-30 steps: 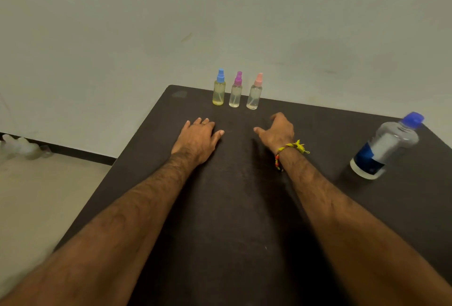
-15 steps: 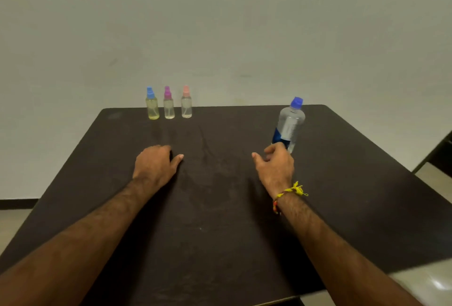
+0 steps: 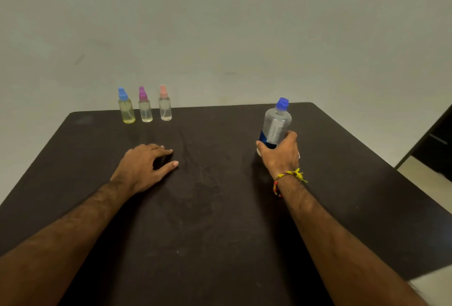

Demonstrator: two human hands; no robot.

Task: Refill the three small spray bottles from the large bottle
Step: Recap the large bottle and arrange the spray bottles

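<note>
Dark table (image 3: 220,208): right hand (image 3: 281,156) grips large bottle (image 3: 277,123), left hand (image 3: 144,166) relaxed.

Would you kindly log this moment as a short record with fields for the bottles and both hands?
large bottle: clear plastic bottle with blue cap, upright, cap on
small bottles: blue-capped spray bottle, purple-capped spray bottle, pink-capped spray bottle, in a row at the far edge
right hand: grips the large bottle
left hand: rests on the dark table
</note>
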